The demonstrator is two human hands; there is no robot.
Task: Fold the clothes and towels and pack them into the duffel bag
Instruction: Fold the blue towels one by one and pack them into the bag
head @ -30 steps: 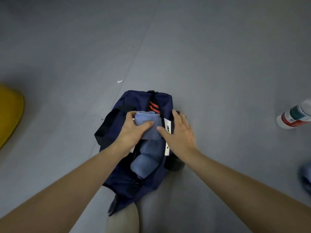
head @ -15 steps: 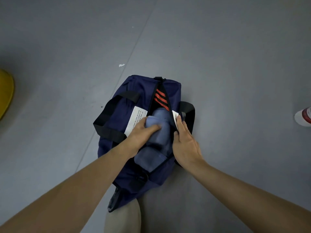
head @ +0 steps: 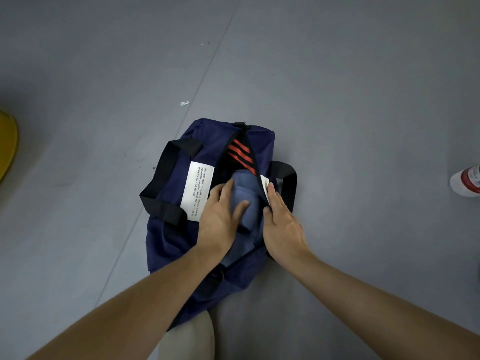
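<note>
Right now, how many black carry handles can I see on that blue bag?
2. The left handle loops beside the white label on the duffel bag; the right handle arches just beyond the right hand. Others may be hidden underneath.

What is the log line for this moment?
packing | left hand presses blue cloth into duffel bag | right hand on its rim

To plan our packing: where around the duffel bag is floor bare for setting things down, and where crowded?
Bare floor: between duffel bag and yellow object, between bag and bottle, beyond the white scrap. Crowded: the bag's mouth, with blue cloth, left hand and right hand.
</note>
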